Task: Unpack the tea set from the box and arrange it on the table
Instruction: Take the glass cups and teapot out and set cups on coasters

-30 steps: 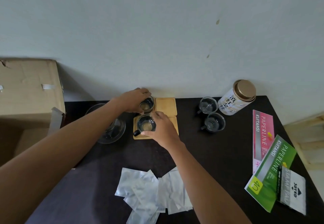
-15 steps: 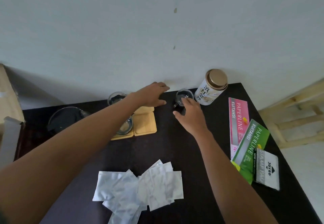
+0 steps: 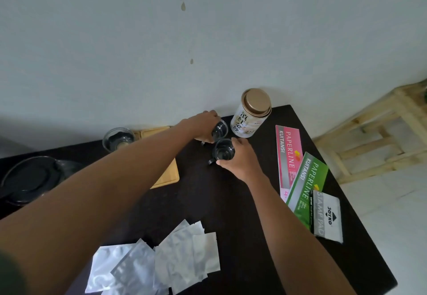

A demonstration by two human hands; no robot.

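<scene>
Cups right of wooden coasters point(image 3: 167, 174), beside tin point(image 3: 250, 114): my left hand point(image 3: 203, 126) grips far cup point(image 3: 219, 130), right hand point(image 3: 240, 160) grips near cup point(image 3: 223, 151). Coasters lie leftward, nearer left hand.

Pink receipt book point(image 3: 288, 154), green receipt book point(image 3: 306, 186), stamp pad point(image 3: 329, 217), foil sachets point(image 3: 159, 264)

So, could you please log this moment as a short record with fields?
left hand: grips far cup
right hand: grips near cup
third cup: on coaster, by wall
tin: upright, right of far cup
pouches: piled at near edge
booklets: right side of table
</scene>
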